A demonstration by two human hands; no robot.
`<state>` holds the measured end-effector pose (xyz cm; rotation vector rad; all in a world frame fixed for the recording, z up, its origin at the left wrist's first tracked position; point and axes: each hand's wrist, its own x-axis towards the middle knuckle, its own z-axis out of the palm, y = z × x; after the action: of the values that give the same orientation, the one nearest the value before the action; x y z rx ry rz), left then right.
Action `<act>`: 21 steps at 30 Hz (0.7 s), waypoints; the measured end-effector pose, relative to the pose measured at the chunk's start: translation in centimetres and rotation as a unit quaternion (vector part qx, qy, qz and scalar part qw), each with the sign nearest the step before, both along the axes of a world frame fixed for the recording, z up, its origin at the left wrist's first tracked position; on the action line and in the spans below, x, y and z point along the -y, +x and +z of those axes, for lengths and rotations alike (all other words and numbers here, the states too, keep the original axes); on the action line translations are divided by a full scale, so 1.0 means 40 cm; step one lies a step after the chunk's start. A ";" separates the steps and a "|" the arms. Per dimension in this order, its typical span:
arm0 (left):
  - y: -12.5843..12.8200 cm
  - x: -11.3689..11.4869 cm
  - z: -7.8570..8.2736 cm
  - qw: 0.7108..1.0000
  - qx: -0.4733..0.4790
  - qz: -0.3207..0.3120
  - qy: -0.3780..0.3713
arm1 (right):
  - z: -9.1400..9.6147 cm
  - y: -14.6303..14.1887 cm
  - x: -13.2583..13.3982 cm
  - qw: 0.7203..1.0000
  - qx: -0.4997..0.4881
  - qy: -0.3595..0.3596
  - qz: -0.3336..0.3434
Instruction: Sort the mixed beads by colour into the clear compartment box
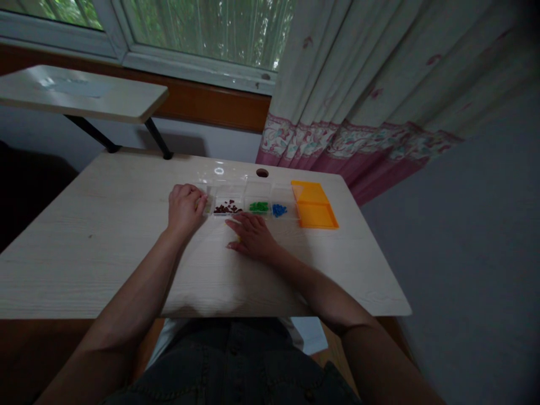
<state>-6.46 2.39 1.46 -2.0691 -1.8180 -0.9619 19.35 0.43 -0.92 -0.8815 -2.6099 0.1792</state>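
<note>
A row of clear plastic boxes stands on the table, their lids swung back. Dark brown pieces lie in one box, green pieces in another, and blue pieces in the one to the right. My left hand has its fingers curled round the leftmost clear box, whose contents it mostly hides. In front of the brown and green boxes, my right hand is low over the tabletop, thumb and fingers apart. A small yellowish patch shows by its thumb, too blurred to name.
An open orange case lies at the right end of the row. Behind the boxes is a round hole in the table. A raised shelf on black legs stands at the back left. A curtain hangs behind.
</note>
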 end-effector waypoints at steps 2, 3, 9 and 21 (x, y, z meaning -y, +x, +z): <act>-0.006 0.002 0.002 1.000 -0.004 0.007 -0.004 | 0.000 -0.001 0.002 1.000 0.000 0.003 -0.007; -0.009 0.002 0.003 1.000 -0.003 0.011 -0.006 | -0.001 -0.001 0.003 1.000 0.000 0.006 -0.009; -0.034 -0.001 0.001 1.000 0.014 0.018 -0.009 | -0.008 -0.001 0.002 1.000 -0.008 0.013 -0.010; -0.056 -0.012 -0.018 1.000 0.016 -0.001 -0.002 | -0.017 0.016 -0.037 0.994 -0.091 -0.047 -0.033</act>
<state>-8.70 2.87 0.72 -2.0693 -1.8371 -0.9981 20.00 1.89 -1.59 -0.9346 -2.4169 0.3508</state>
